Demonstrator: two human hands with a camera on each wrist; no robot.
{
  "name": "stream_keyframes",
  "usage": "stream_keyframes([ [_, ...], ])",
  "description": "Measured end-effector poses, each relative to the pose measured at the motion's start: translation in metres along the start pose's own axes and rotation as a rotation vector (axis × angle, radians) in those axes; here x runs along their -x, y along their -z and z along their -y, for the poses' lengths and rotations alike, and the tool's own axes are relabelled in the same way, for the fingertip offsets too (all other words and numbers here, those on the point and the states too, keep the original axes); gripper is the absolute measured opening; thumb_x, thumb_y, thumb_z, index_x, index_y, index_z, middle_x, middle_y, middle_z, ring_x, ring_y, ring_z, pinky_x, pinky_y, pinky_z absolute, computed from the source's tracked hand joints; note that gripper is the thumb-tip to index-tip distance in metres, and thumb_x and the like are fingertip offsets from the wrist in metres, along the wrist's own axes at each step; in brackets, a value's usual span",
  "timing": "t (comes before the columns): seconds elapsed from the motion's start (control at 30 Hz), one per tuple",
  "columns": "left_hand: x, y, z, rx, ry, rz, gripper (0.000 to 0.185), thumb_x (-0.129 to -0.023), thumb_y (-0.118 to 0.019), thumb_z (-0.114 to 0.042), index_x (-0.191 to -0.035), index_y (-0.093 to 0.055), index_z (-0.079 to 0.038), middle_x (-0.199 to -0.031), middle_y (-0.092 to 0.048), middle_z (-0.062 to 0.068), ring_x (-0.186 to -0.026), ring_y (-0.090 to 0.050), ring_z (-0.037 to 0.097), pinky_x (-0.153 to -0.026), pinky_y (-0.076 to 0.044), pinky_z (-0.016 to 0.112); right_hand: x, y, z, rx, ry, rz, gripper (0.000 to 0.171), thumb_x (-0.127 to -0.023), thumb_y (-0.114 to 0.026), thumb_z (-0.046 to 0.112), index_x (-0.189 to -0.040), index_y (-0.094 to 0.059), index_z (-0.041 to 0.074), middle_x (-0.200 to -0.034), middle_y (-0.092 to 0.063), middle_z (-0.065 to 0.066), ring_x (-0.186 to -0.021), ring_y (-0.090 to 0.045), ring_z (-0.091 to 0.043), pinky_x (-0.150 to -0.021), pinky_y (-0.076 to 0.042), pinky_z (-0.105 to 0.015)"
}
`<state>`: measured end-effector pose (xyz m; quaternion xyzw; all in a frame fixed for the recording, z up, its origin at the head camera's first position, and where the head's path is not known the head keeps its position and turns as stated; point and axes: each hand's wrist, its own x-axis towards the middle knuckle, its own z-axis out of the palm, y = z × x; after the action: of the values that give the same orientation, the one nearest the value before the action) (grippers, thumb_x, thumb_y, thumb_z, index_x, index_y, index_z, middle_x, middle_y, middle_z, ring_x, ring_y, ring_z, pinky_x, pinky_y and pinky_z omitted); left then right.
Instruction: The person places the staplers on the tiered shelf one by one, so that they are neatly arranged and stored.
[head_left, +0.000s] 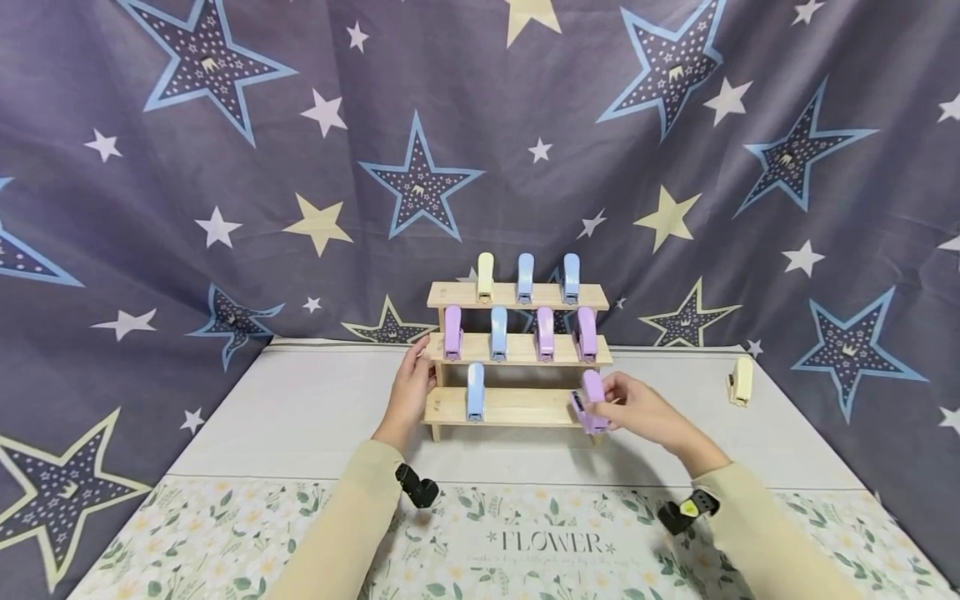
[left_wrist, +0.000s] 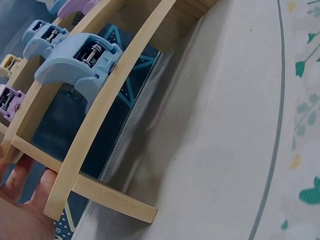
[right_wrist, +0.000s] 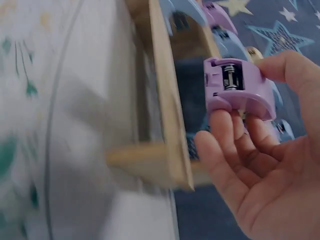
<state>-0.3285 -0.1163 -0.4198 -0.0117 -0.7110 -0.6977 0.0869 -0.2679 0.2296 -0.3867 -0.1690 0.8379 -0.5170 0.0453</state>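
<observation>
My right hand (head_left: pixel 641 410) pinches a purple stapler (head_left: pixel 594 400) between thumb and fingers at the right end of the bottom shelf of a three-tier wooden rack (head_left: pixel 525 407). In the right wrist view this purple stapler (right_wrist: pixel 240 82) shows its spring; whether it touches the shelf I cannot tell. My left hand (head_left: pixel 411 387) grips the rack's left side by the middle shelf; in the left wrist view its fingers (left_wrist: pixel 19 175) reach behind the side slat. A blue stapler (head_left: pixel 476 392) stands left on the bottom shelf.
The middle shelf bears purple staplers (head_left: pixel 545 333) and a blue one (head_left: pixel 498 333). On top stand a yellow stapler (head_left: pixel 485 277) and two blue ones (head_left: pixel 525 277). Another yellow stapler (head_left: pixel 741 382) is on the table at right. A starry curtain (head_left: pixel 525 208) hangs behind.
</observation>
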Motion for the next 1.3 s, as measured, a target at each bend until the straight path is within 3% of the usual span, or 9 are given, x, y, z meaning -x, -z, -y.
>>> stream_keyframes([
  [0.27, -0.001, 0.002, 0.000, 0.000, 0.002, 0.006, 0.041, -0.100, -0.030, -0.027, -0.141, -0.035, -0.024, -0.140, -0.035, 0.012, -0.120, -0.042, 0.028, -0.099, -0.038, 0.038, -0.026, -0.042, 0.007, 0.089, 0.019, -0.087, 0.035, -0.078, -0.071, 0.027, -0.096, -0.052, 0.003, -0.084, -0.055, -0.007, -0.073, -0.051, -0.017, -0.060, -0.047, -0.026],
  [0.57, 0.000, 0.002, 0.001, -0.001, 0.003, 0.002, 0.041, -0.100, -0.031, -0.027, -0.141, -0.035, -0.023, -0.140, -0.035, 0.012, -0.120, -0.042, 0.028, -0.099, -0.038, 0.037, -0.047, -0.068, 0.008, 0.069, -0.032, -0.115, 0.037, -0.076, -0.072, 0.034, -0.092, -0.053, 0.007, -0.080, -0.055, -0.006, -0.067, -0.051, -0.016, -0.054, -0.045, -0.026],
  [1.3, -0.002, 0.002, 0.002, -0.007, 0.003, 0.007, 0.041, -0.100, -0.030, -0.027, -0.140, -0.035, -0.024, -0.139, -0.036, 0.011, -0.120, -0.043, 0.026, -0.099, -0.038, 0.037, -0.060, -0.083, 0.010, 0.121, -0.074, -0.144, 0.038, -0.075, -0.071, 0.043, -0.091, -0.055, 0.012, -0.078, -0.057, -0.003, -0.064, -0.050, -0.016, -0.053, -0.044, -0.028],
])
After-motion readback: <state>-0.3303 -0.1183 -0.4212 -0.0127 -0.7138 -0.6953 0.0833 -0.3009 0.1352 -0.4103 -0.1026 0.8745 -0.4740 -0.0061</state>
